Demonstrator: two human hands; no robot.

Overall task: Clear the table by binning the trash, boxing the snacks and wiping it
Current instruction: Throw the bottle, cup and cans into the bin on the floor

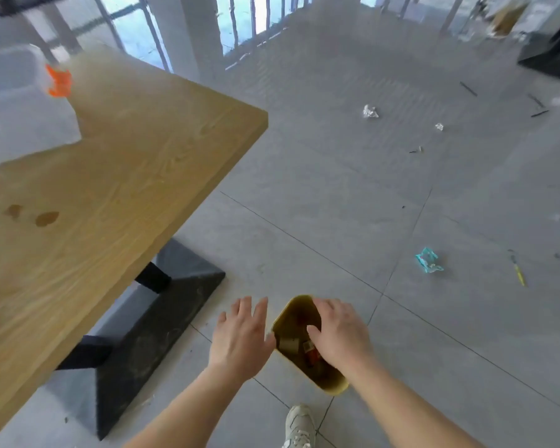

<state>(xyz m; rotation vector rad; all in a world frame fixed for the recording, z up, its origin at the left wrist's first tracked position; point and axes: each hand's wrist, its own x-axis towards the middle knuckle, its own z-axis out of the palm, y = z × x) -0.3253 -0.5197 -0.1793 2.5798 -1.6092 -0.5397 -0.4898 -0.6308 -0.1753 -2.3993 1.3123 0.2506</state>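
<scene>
A person stands over a small olive bin (334, 387) on the grey floor just right of the wooden table (126, 156), both hands low at its mouth: the left hand (240, 337) spread flat with fingers released beside the bin's left rim, the right hand (340, 331) loose above the opening, fingers relaxed and grasping nothing that can be seen. Wrappers (309, 350) lie at the bottom of the bin, so the binning looks largely done for the table. A clear lidded box (23, 118) with an orange latch (59, 80) sits at the table's far left; its contents are too blurred to tell. Two brown stains (46, 218) on the near left of the tabletop suggest the wiping is not yet done. A teal wrapper (429, 260) and crumpled paper (370, 111) lie on the floor to the right
</scene>
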